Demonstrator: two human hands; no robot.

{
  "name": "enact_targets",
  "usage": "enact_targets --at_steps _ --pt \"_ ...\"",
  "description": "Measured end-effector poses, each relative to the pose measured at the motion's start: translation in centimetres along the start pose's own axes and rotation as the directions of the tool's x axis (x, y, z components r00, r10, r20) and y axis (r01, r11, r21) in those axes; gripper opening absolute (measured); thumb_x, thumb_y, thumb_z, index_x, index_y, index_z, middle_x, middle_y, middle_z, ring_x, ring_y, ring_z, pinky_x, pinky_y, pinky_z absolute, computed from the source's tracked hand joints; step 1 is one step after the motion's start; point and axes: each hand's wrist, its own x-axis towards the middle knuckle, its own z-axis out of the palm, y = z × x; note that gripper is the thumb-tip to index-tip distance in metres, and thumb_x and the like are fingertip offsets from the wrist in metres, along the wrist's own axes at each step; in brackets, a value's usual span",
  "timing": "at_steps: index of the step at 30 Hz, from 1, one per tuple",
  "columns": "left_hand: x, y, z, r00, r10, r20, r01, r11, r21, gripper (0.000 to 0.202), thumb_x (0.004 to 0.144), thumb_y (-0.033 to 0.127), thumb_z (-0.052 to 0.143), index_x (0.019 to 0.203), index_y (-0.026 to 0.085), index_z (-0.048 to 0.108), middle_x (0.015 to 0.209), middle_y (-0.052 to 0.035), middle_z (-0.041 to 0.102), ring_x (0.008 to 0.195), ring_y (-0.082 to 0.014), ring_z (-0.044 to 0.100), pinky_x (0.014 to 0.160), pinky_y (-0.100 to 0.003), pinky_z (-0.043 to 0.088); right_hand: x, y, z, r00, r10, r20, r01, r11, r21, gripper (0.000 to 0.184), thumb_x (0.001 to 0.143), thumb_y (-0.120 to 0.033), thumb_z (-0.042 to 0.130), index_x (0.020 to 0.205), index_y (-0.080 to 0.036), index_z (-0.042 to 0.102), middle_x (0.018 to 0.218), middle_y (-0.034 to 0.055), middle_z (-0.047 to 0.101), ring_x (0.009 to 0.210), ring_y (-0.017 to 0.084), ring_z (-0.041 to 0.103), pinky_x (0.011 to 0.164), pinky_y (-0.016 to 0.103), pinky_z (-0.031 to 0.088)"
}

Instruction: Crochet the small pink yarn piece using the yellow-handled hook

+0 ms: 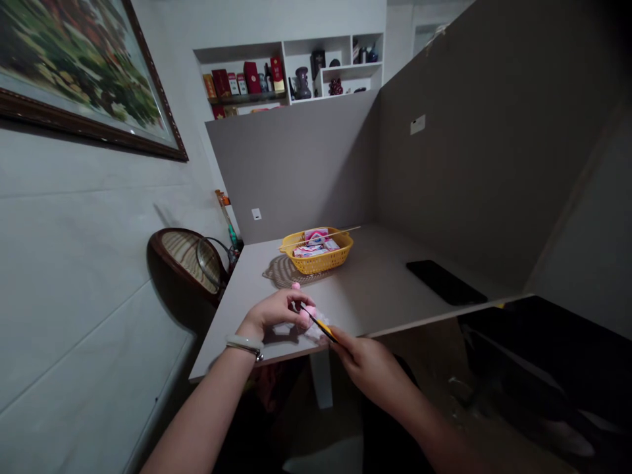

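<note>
Near the front edge of the table, my left hand (276, 311) has its fingers curled round a soft-looking pink lump (307, 316). My right hand (370, 365) grips a slim tool with a yellow and black handle (324, 328). The tool's thin dark tip reaches to the pink lump, close to my left fingertips; whether it pierces the lump or only touches it I cannot tell. Crinkled clear plastic (316, 334) lies under the lump. Just beyond my left hand is a smaller pink piece (295, 286).
A yellow basket (318, 264) of printed packets stands farther back, a thin stick (340, 232) across its top. A flat black device (444, 282) lies at the right. Grey panels (306, 171) enclose the table's back and right; a woven-backed chair (190, 263) stands left.
</note>
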Motion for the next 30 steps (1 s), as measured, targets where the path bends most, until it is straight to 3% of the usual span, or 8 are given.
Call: enact_targets --at_steps 3,9,16,22,30 --pt "-0.2 0.1 -0.2 1.000 -0.024 0.003 0.024 1.000 -0.008 0.049 0.056 0.028 0.084 0.101 0.014 0.071 0.086 -0.0028 0.062 0.076 -0.0141 0.054 0.068 -0.027 0.043 0.6 -0.1 0.1 1.000 -0.015 0.008 0.015 1.000 0.024 0.042 0.099 -0.034 0.039 0.135 -0.029 0.059 0.106 0.0065 0.076 0.092 0.022 0.071 0.072 0.024 0.045" --pt "0.0 -0.3 -0.4 1.000 -0.017 -0.013 0.018 0.998 0.065 0.051 0.055 0.030 0.086 0.102 0.016 0.073 0.086 -0.0017 0.060 0.076 -0.0127 0.050 0.068 -0.026 0.041 -1.8 0.7 -0.4 0.999 0.032 0.032 -0.033 0.999 0.022 0.044 0.098 -0.033 0.038 0.138 -0.031 0.056 0.101 0.0035 0.076 0.088 0.021 0.071 0.070 0.024 0.045" --pt "-0.4 0.4 0.0 0.999 -0.046 0.026 0.047 0.997 -0.066 0.044 0.057 0.026 0.082 0.099 0.016 0.071 0.082 -0.0014 0.062 0.075 -0.0136 0.053 0.067 -0.026 0.043 0.4 -0.7 -0.6 1.000 0.002 0.015 -0.001 1.000 -0.022 0.042 0.099 -0.034 0.038 0.135 -0.029 0.059 0.102 0.0065 0.076 0.088 0.022 0.072 0.070 0.024 0.044" --pt "-0.1 0.1 -0.3 0.999 -0.030 -0.018 0.031 0.999 0.024 0.050 0.053 0.028 0.086 0.100 0.015 0.073 0.079 0.0001 0.059 0.071 -0.0120 0.048 0.065 -0.026 0.039 -2.2 0.4 -0.8 0.998 0.042 0.047 -0.043 0.999 0.031 0.044 0.098 -0.031 0.038 0.138 -0.032 0.055 0.100 0.0034 0.076 0.087 0.020 0.071 0.069 0.024 0.044" --pt "0.5 0.0 0.1 1.000 -0.011 0.000 0.011 1.000 0.005 0.049 0.057 0.029 0.083 0.103 0.015 0.071 0.084 -0.0027 0.062 0.077 -0.0146 0.054 0.070 -0.029 0.044 0.0 0.1 -0.8 0.999 0.024 0.025 -0.024 1.000 -0.006 0.041 0.099 -0.037 0.037 0.132 -0.029 0.062 0.099 0.0054 0.077 0.086 0.022 0.071 0.066 0.025 0.043"
